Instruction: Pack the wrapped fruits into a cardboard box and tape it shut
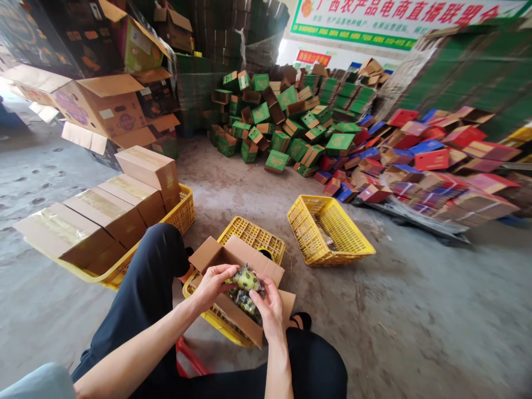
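You pinch the wrapped green packet (246, 278) between both hands: the grip of your left hand (213, 285) closes on its left end, and the grip of your right hand (269, 302) holds its right end. The packet is above the open carton (257, 260), inside which other wrapped packets (248, 305) are lying. Under this carton is a yellow crate (226, 326). To your left, sealed boxes (100, 209) sit in a long yellow basket (187, 213) on the floor (415, 327).
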`<state>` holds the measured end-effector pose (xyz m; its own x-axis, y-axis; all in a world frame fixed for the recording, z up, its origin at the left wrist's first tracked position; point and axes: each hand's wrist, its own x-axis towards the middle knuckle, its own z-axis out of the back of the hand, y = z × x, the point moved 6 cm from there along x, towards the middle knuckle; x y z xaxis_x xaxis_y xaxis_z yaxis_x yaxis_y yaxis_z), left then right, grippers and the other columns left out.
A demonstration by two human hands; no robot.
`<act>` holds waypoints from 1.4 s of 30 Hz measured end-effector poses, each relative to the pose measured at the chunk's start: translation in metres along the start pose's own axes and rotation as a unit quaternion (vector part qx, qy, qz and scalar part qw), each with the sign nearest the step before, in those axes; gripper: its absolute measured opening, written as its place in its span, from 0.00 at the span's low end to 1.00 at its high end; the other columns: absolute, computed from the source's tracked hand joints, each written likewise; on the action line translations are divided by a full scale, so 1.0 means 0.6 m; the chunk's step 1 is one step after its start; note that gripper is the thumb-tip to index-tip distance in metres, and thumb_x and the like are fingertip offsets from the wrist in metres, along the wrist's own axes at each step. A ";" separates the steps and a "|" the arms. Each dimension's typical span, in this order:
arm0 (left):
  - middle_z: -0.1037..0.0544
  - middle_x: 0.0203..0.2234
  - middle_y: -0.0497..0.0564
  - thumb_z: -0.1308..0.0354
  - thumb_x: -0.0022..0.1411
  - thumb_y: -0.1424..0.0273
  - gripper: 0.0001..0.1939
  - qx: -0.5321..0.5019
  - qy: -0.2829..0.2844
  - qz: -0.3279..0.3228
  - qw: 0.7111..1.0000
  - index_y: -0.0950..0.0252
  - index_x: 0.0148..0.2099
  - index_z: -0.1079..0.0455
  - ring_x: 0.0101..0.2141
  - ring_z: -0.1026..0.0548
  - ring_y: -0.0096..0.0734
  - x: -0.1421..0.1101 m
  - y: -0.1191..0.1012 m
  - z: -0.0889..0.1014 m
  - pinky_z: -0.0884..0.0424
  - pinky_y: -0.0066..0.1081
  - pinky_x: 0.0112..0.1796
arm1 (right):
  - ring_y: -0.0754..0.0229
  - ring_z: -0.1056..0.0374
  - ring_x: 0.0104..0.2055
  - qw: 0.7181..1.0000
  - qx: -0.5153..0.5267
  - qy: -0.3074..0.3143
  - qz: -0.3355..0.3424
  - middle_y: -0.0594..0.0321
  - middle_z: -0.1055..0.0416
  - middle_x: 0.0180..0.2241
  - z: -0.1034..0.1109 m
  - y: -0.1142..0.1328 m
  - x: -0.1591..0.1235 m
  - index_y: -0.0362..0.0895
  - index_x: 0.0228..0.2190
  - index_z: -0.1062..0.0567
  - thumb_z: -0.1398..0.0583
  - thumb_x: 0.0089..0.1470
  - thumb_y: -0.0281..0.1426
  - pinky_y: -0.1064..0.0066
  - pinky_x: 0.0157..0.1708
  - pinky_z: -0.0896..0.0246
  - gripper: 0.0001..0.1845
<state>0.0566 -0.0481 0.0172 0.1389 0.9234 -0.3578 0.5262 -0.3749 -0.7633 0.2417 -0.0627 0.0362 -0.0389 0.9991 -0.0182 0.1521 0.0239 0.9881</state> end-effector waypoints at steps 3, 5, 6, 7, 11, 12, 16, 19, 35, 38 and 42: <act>0.16 0.42 0.60 0.24 0.48 0.53 0.30 0.000 -0.007 -0.011 1.000 0.69 0.47 0.18 0.41 0.20 0.42 0.000 -0.008 0.000 0.25 0.33 0.41 | 0.47 0.31 0.61 1.000 0.005 -0.019 0.004 0.55 0.24 0.56 0.008 -0.002 0.003 0.51 0.50 0.23 0.28 0.48 0.40 0.55 0.59 0.33 0.27; 0.16 0.43 0.60 0.24 0.47 0.53 0.30 0.008 -0.018 -0.016 1.000 0.68 0.47 0.18 0.43 0.20 0.43 -0.001 -0.012 0.002 0.25 0.34 0.42 | 0.46 0.29 0.59 0.999 -0.006 -0.046 0.001 0.55 0.22 0.53 0.014 -0.003 0.004 0.49 0.45 0.21 0.28 0.48 0.42 0.55 0.58 0.33 0.23; 0.16 0.43 0.60 0.24 0.47 0.52 0.30 0.014 -0.022 -0.017 1.000 0.68 0.47 0.18 0.43 0.20 0.44 -0.001 -0.013 0.003 0.25 0.34 0.43 | 0.46 0.27 0.56 0.998 -0.012 -0.063 -0.003 0.55 0.21 0.51 0.017 -0.004 0.003 0.49 0.41 0.20 0.28 0.47 0.43 0.56 0.57 0.32 0.20; 0.17 0.44 0.60 0.24 0.47 0.52 0.31 0.019 -0.025 -0.017 0.999 0.68 0.47 0.18 0.44 0.20 0.45 -0.002 -0.014 0.004 0.25 0.35 0.44 | 0.47 0.25 0.53 0.997 -0.017 -0.078 -0.008 0.55 0.20 0.47 0.019 -0.004 0.002 0.48 0.39 0.20 0.28 0.47 0.44 0.57 0.55 0.31 0.19; 0.17 0.44 0.60 0.25 0.48 0.51 0.31 0.036 -0.024 -0.014 0.999 0.67 0.48 0.18 0.45 0.20 0.46 -0.001 -0.010 0.007 0.25 0.35 0.44 | 0.49 0.23 0.44 0.993 -0.024 -0.113 -0.024 0.58 0.19 0.39 0.023 -0.005 -0.002 0.47 0.34 0.21 0.28 0.45 0.45 0.60 0.49 0.29 0.18; 0.17 0.45 0.60 0.25 0.48 0.51 0.31 0.038 -0.023 -0.012 0.999 0.67 0.49 0.18 0.45 0.20 0.46 -0.001 -0.009 0.007 0.25 0.34 0.43 | 0.50 0.23 0.44 0.993 -0.022 -0.117 -0.024 0.59 0.19 0.39 0.024 -0.004 -0.003 0.47 0.33 0.21 0.28 0.44 0.46 0.61 0.49 0.30 0.18; 0.17 0.45 0.59 0.26 0.49 0.50 0.31 0.044 -0.026 -0.012 0.999 0.67 0.49 0.18 0.45 0.20 0.46 0.004 -0.007 0.008 0.25 0.34 0.43 | 0.52 0.24 0.42 0.991 -0.024 -0.128 -0.013 0.61 0.20 0.38 0.026 0.003 -0.003 0.47 0.30 0.22 0.28 0.44 0.46 0.64 0.47 0.30 0.18; 0.17 0.45 0.58 0.26 0.49 0.50 0.30 0.052 -0.039 -0.021 0.998 0.66 0.49 0.18 0.46 0.21 0.46 0.007 -0.010 0.009 0.24 0.34 0.43 | 0.53 0.25 0.43 0.991 -0.040 -0.127 0.000 0.61 0.21 0.39 0.024 0.009 -0.002 0.47 0.31 0.23 0.29 0.47 0.47 0.65 0.47 0.30 0.18; 0.19 0.44 0.59 0.26 0.50 0.50 0.32 0.091 0.014 -0.025 0.995 0.67 0.50 0.20 0.41 0.22 0.39 0.008 -0.003 0.009 0.23 0.32 0.39 | 0.55 0.27 0.32 0.967 -0.198 -0.154 0.043 0.61 0.23 0.30 0.065 -0.004 0.002 0.49 0.34 0.26 0.38 0.55 0.55 0.65 0.35 0.30 0.22; 0.19 0.37 0.56 0.27 0.51 0.50 0.28 0.116 0.004 -0.038 0.992 0.69 0.45 0.19 0.35 0.23 0.35 0.011 -0.002 0.011 0.24 0.31 0.36 | 0.54 0.27 0.33 0.967 -0.190 -0.161 0.053 0.62 0.23 0.31 0.060 -0.002 0.000 0.49 0.35 0.26 0.38 0.56 0.53 0.65 0.37 0.30 0.21; 0.22 0.29 0.52 0.29 0.52 0.49 0.25 0.166 -0.026 -0.068 0.983 0.68 0.38 0.21 0.30 0.25 0.32 0.013 -0.007 0.015 0.26 0.29 0.31 | 0.54 0.26 0.33 0.974 -0.174 -0.136 0.046 0.62 0.23 0.30 0.053 -0.002 0.002 0.49 0.34 0.26 0.37 0.54 0.55 0.65 0.37 0.29 0.22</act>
<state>0.0480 -0.0402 0.0125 0.0382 0.9647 -0.2607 0.2335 -0.2623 -0.9363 0.2727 -0.0604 0.0301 0.2295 0.9701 0.0789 -0.2028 -0.0316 0.9787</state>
